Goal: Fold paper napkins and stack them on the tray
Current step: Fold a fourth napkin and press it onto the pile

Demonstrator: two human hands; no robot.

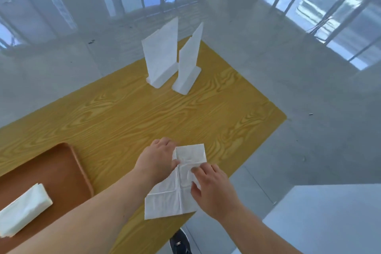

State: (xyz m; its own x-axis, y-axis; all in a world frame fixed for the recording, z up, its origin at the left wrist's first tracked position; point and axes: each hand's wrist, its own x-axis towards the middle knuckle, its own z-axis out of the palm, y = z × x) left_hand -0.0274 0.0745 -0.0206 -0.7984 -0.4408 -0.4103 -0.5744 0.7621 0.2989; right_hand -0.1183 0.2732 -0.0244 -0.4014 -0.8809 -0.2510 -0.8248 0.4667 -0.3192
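A white paper napkin (175,194) lies creased on the yellow wood-grain table (127,117) near its front right edge, its far part bent upward. My left hand (156,161) pinches the napkin's left edge at the fold. My right hand (212,189) rests on the napkin's right side, fingers curled over the paper. A brown tray (61,171) sits at the front left and carries a stack of folded white napkins (24,210).
Two white napkin holders stand upright at the table's far side, one (161,55) left of the other (188,62). Grey floor surrounds the table. A white surface (329,218) is at lower right, and a dark shoe (179,241) shows below the table edge.
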